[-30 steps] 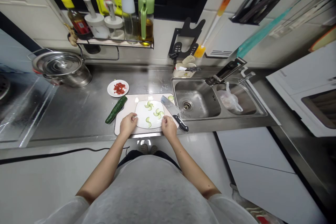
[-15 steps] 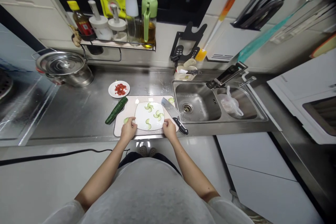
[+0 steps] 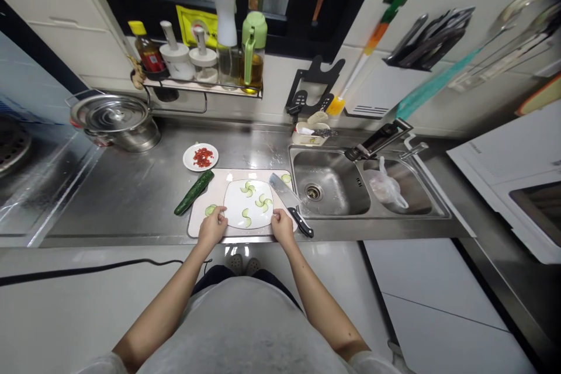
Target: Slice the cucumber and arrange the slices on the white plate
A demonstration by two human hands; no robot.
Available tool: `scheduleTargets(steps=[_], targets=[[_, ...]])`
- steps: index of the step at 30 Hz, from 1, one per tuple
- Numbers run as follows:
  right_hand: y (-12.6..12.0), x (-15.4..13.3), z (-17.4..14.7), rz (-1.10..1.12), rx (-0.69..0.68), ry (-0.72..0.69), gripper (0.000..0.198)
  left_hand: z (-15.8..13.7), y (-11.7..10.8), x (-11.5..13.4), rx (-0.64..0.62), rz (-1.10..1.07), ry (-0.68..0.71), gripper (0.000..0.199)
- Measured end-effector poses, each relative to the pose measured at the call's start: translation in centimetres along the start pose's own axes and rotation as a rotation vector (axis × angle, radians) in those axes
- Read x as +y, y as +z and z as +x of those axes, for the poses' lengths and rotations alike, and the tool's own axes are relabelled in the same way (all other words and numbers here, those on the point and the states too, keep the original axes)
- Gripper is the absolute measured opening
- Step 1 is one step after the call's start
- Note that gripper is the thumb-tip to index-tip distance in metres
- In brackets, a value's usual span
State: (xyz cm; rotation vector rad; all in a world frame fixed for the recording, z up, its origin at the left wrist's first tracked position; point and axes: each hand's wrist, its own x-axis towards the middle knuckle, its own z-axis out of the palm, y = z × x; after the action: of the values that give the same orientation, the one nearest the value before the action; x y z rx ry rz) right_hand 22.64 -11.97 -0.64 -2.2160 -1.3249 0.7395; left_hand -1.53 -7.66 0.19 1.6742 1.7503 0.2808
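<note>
A white squarish plate (image 3: pixel 235 203) lies over the pink cutting board (image 3: pixel 215 186), carrying three fan-like groups of thin pale-green cucumber slices (image 3: pixel 263 203). My left hand (image 3: pixel 213 228) pinches its left edge near the front, and my right hand (image 3: pixel 283 225) grips the right edge opposite. Just beyond my right hand lies a kitchen knife (image 3: pixel 300 222), black handle toward me, blade pointing away to the left. Loose cucumber pieces rest on the board, one (image 3: pixel 210 209) by my left hand and another (image 3: pixel 286 178) near the knife tip. Left of the board lies a dark green cucumber (image 3: pixel 194 192).
Behind the cucumber stands a small white plate (image 3: pixel 187 159) of chopped red bits. A double sink (image 3: pixel 331 181) adjoins the board's right, with a plastic bag (image 3: pixel 386 187) in its far basin. A lidded steel pot (image 3: pixel 127 125) stands back left, beside a condiment shelf (image 3: pixel 205 89).
The whole scene sits slightly lower in view as the camera tilts up. Both hands stay on the plate's edges, and its cucumber slices keep their arrangement.
</note>
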Motion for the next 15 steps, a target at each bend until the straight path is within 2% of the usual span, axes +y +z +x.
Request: scheduleTargets(steps=[7,11,15], targets=[[-0.4,0.5,0.0,0.041,0.021,-0.046,0.037,-0.8,-0.1,-0.3,0.025,0.048,0.005,0.036],[-1.2,0.7,-0.4,0.075,0.066,-0.085,0.04,-0.8,-1.0,-1.5,0.134,0.09,0.002,0.033],[-2.0,1.0,-0.8,0.108,0.069,-0.126,0.042,0.0,-2.1,-2.8,0.249,0.178,-0.052,0.038]])
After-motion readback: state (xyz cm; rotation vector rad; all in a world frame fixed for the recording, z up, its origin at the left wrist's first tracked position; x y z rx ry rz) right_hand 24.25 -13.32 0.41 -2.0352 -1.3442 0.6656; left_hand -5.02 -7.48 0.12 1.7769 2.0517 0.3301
